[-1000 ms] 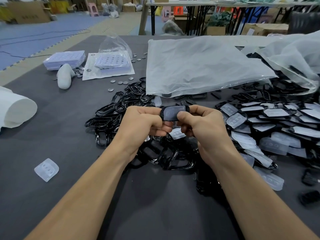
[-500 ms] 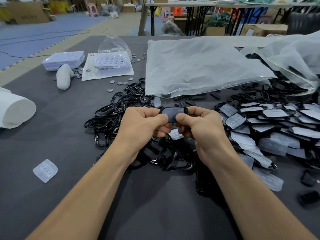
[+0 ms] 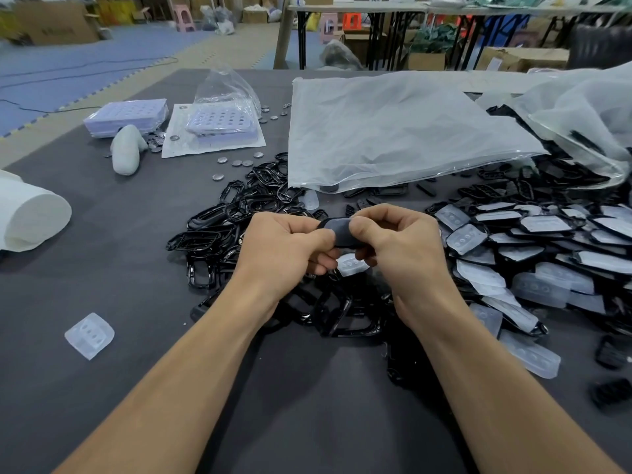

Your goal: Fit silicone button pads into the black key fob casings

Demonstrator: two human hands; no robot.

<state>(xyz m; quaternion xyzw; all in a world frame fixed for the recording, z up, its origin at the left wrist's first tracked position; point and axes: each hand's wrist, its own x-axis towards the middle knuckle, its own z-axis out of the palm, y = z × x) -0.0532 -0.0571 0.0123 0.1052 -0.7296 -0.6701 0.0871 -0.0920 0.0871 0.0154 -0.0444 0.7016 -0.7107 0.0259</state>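
Note:
Both hands meet above the middle of the dark table. My left hand (image 3: 290, 246) and my right hand (image 3: 398, 244) grip one black key fob casing (image 3: 340, 234) from either side, a translucent silicone pad showing in its face. Both thumbs press on its top. Under the hands lies a heap of empty black casings (image 3: 239, 217). To the right is a pile of casings with pads in them (image 3: 533, 241). One loose silicone pad (image 3: 89, 335) lies alone at the near left, another (image 3: 352, 264) just below my fingers.
A large clear plastic bag (image 3: 393, 131) lies flat behind the hands, a crumpled one (image 3: 588, 111) at the right. Purple trays (image 3: 128, 116), coin cells (image 3: 239, 162), a white lump (image 3: 126, 152) and a white roll (image 3: 30, 213) sit to the left.
The hands have stayed in place on the casing. Both thumbs have slid inward over its face, covering more of the pad.

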